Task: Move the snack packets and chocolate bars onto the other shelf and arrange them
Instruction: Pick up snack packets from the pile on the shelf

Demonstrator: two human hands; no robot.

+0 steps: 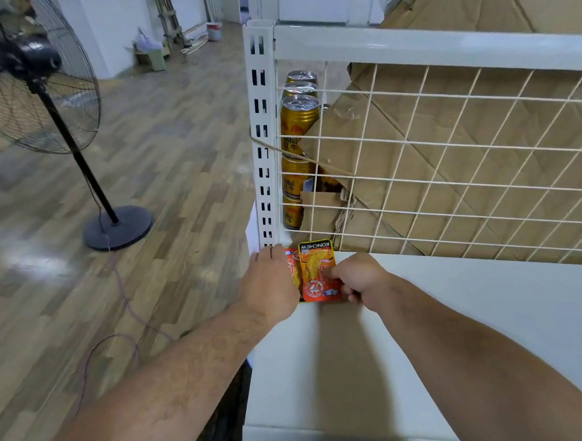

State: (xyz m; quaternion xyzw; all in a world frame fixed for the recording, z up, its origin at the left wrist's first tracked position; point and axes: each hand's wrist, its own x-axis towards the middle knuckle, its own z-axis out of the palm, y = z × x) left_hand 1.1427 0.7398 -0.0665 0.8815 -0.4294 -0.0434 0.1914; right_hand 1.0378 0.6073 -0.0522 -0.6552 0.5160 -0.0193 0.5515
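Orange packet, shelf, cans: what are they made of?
Orange packet, pinched by the right hand: probably plastic film, going by the glossy print and flat sealed edge. Shelf: likely painted metal, with a smooth off-white coat matching the slotted post. Cans: metal, gold-printed, with bare silvery pull-tab lids.

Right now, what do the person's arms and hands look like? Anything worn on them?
The left hand and right hand are bare, as are both hairy forearms up to the frame edge: no gloves, sleeves, watch or wristband show.
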